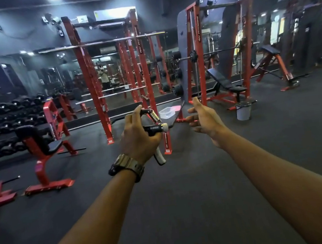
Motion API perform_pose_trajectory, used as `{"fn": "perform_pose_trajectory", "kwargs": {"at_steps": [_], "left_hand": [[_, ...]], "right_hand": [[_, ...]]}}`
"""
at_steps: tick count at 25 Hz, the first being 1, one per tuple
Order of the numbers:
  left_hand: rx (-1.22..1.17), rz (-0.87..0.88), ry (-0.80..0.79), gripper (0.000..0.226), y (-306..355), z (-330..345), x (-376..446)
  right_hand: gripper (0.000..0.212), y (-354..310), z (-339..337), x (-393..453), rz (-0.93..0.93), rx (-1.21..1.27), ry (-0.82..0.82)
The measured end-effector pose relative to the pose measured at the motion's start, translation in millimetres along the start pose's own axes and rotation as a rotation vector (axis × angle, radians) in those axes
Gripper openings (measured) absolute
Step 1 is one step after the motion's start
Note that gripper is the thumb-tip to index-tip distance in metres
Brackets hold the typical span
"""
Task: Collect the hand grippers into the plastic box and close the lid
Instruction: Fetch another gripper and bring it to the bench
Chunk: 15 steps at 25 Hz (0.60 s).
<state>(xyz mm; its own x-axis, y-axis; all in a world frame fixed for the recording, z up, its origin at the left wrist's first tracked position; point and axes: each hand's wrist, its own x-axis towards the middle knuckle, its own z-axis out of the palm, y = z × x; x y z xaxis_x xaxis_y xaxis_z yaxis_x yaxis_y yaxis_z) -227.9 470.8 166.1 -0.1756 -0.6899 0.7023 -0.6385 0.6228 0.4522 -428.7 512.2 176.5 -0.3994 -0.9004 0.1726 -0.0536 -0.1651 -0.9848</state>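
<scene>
Black hand gripper (152, 128) in left hand (137, 139), right hand (204, 118) loosely spread.

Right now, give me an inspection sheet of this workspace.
Surface: flat bench, black pad, red frame.
Job's things: clear plastic box on the bench, open; pink lid beside it; hand gripper held in front of the bench.
Clutter: bucket on the floor, right of the bench.
Hands: left hand grips the hand gripper; right hand open, holding nothing.
Cables: nothing seen near the bench.
Surroundings: red racks, dumbbell rack, mirrors, dark floor.
</scene>
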Motion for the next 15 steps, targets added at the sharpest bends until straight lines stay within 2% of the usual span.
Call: {"fn": "perform_pose_trajectory", "kwargs": {"at_steps": [8, 12, 15], "left_hand": [[-0.036, -0.055, -0.033, 0.097, -146, 134, 154], [-0.107, -0.063, -0.1, 0.076, -227, 194, 258], [-0.131, -0.057, -0.118, 0.076, -278, 241, 326]], "right_hand": [[0.062, 67, 76, 235, 0.033, -0.087, -0.022], [0.062, 88, 124, 361, 0.073, -0.108, -0.005], [0.06, 103, 143, 452, 0.081, -0.118, 0.041]]}}
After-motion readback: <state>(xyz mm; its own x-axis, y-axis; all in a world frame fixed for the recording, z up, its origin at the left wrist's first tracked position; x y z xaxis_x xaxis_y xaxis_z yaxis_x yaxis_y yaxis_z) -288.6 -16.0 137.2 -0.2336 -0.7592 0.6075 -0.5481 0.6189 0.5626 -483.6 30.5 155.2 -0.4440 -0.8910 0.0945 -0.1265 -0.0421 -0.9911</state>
